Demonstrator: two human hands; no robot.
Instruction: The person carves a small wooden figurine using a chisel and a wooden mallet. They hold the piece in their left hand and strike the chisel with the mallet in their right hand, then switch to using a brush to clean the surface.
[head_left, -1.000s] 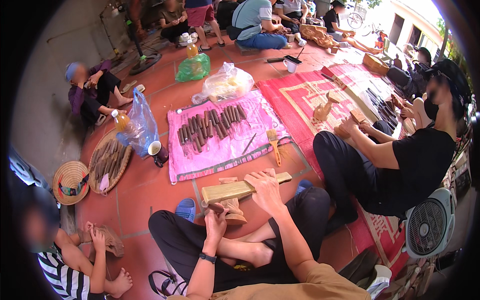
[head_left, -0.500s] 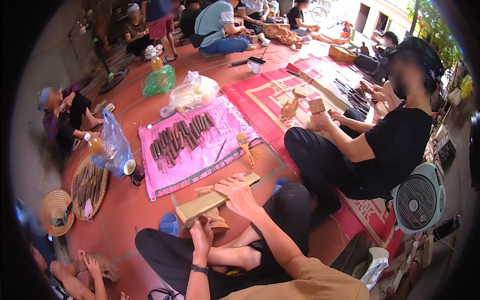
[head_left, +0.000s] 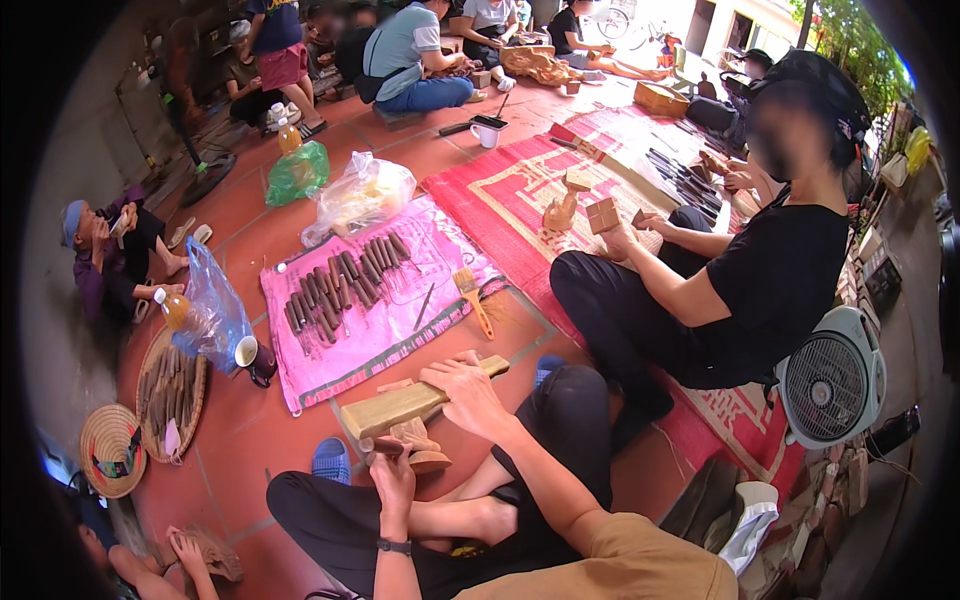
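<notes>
Two hands busy. Right hand (head_left: 468, 390) wrapped round wooden mallet (head_left: 420, 403). Left hand (head_left: 392, 478) pinching small carved wood piece (head_left: 415, 440) over floor (head_left: 250, 440). Carving half shaped, more cutting left, I think.

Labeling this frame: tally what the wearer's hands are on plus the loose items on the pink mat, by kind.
Wooden mallet, under right hand: 1
Carved wooden piece, by left hand: 1
Yellow-handled brush at the pink mat edge: 1
Thin dark stick: 1
Total: 4
</notes>
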